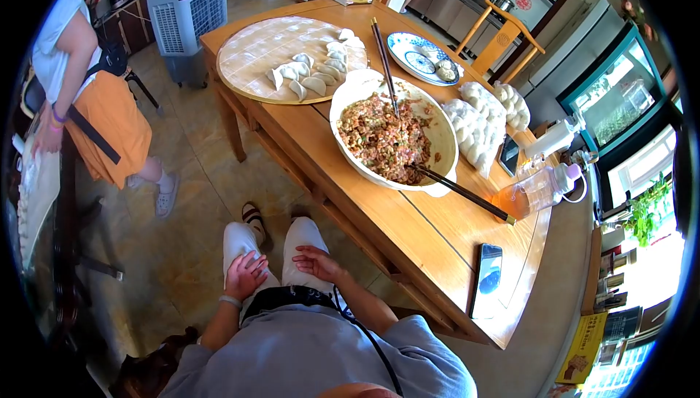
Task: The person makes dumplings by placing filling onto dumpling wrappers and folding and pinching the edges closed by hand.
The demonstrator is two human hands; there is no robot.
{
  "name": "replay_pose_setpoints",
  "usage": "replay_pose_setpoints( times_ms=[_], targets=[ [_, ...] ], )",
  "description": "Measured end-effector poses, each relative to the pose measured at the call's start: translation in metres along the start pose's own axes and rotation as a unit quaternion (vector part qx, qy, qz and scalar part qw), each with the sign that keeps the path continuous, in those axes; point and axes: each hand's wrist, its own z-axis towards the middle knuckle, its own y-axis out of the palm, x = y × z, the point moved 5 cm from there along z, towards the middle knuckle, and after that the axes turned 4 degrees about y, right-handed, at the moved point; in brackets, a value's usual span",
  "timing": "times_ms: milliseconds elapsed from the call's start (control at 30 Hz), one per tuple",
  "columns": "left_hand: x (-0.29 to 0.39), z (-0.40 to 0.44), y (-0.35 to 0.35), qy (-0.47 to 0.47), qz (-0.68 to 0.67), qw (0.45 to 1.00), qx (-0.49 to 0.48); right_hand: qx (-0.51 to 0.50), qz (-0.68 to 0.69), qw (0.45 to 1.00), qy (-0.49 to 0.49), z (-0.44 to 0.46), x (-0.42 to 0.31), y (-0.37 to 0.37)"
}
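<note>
My left hand (246, 277) rests on my left thigh, empty, its fingers spread apart. Over my other thigh, my right hand (318, 262) is turned palm up with loosely curled fingers and holds nothing. Nearest to them on the wooden table (430, 234) is a big white bowl (442, 129) of minced filling (383, 135). One pair of chopsticks (384, 70) leans in at its far side; another pair of chopsticks (467, 195) lies across its near rim. Several folded dumplings (315, 84) sit on a round floured board (251, 48).
A blue-patterned plate (405, 45), bagged white dumplings (477, 124), a drink bottle (532, 190) and a phone (488, 270) are on the table. At left, another person (102, 106) in orange shorts stands by a second table. An air cooler (188, 15) stands behind.
</note>
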Motion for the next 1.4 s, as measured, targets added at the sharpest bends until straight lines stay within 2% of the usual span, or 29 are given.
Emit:
replay_pose_setpoints(
  times_ms=[300, 467, 733, 767, 867, 1000, 1400],
  targets=[
    [0.002, 0.0, 0.003, -0.015, -0.001, 1.0, -0.01, -0.016, 0.025, 0.999, 0.015, 0.001, 0.0, 0.0],
    [0.0, 0.004, -0.002, -0.012, 0.0, 0.999, -0.046, -0.003, 0.021, 1.0, 0.019, -0.002, -0.003, 0.0],
    [0.001, 0.003, -0.006, -0.008, -0.02, 0.998, -0.051, 0.016, 0.023, 0.999, 0.04, -0.004, -0.004, 0.002],
    [-0.004, 0.011, -0.017, 0.007, 0.004, 0.995, -0.104, 0.02, 0.021, 0.999, 0.042, -0.003, -0.004, 0.001],
    [0.0, 0.005, -0.007, -0.018, -0.03, 0.998, -0.048, 0.031, 0.014, 0.998, 0.047, -0.001, -0.002, -0.004],
    [0.002, 0.001, -0.004, -0.019, -0.011, 1.0, -0.015, 0.016, 0.026, 0.998, 0.052, 0.003, -0.003, -0.009],
    [0.004, 0.002, -0.002, -0.021, -0.006, 1.0, -0.02, 0.016, 0.039, 0.998, 0.052, 0.003, -0.008, -0.005]
  ],
)
